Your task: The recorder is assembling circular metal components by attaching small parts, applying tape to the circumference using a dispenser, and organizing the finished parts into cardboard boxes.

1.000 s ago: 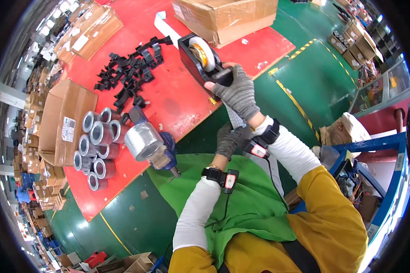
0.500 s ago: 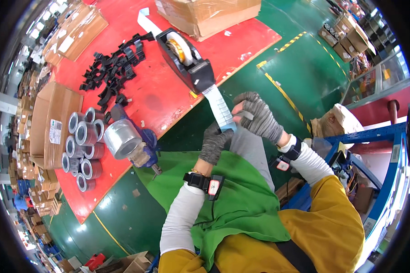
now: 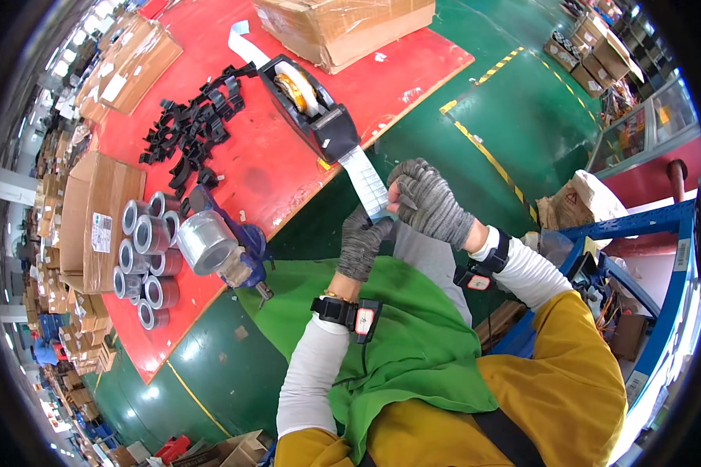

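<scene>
A strip of white printed labels [image 3: 364,180] runs down from a black dispenser [image 3: 319,121] at the table edge. My left hand [image 3: 361,245], in a grey knit glove with bare fingertips, grips the strip's lower end. Close against the strip's right side is my right hand [image 3: 435,204], gloved the same way. Its fingers are curled in a pinch beside the labels, and what lies between them is hidden. Inside the dispenser sits a roll [image 3: 296,89] with a yellow core.
On the red table [image 3: 265,167] lie black plastic clips [image 3: 195,128], several silver metal rings [image 3: 152,233] and cartons [image 3: 343,31]. A blue vise-like fixture [image 3: 249,241] holds a large silver ring [image 3: 206,241]. A blue metal frame [image 3: 631,224] stands at my right.
My right hand has moved left and in toward the strip's end. The small pale piece seen at its fingers before no longer shows clearly. My left hand keeps its hold.
</scene>
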Motion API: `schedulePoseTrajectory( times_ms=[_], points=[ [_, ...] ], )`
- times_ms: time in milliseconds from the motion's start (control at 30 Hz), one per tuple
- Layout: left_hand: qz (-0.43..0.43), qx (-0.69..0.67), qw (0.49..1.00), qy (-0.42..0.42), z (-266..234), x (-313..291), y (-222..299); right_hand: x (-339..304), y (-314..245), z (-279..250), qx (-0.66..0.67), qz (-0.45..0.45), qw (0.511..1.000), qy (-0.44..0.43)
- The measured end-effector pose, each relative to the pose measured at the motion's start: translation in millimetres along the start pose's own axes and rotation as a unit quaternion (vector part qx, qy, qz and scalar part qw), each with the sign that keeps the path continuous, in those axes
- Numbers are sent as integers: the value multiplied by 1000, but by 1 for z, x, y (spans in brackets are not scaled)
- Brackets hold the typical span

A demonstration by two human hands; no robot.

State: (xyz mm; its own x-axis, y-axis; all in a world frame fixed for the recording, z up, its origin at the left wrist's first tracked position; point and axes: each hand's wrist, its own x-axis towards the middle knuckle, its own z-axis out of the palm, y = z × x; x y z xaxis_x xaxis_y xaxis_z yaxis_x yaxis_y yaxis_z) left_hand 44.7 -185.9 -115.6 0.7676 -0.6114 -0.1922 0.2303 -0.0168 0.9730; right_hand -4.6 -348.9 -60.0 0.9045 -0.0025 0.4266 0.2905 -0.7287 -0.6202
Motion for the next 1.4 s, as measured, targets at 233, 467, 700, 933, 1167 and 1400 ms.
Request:
schedulePoseTrajectory(
  times_ms=[233,467,700,933,1167,1400],
  points=[
    [32,50,998,8,0,-1,1,-3,-2,1,7,10,1000,13],
    [-8,37,999,-10,4,2,-1,-6,0,0,6,22,1000,18],
    [39,81,996,30,-13,-3,-16,-5,-20,5,37,-47,995,81],
    [-106,251,951,-148,-59,-77,4,-28,-12,-19,136,69,987,56],
    [-287,298,875,-250,-187,-196,172,-35,4,-22,218,120,965,79],
    [43,659,747,75,-246,-98,254,-28,-5,-7,219,169,960,50]
  ],
)
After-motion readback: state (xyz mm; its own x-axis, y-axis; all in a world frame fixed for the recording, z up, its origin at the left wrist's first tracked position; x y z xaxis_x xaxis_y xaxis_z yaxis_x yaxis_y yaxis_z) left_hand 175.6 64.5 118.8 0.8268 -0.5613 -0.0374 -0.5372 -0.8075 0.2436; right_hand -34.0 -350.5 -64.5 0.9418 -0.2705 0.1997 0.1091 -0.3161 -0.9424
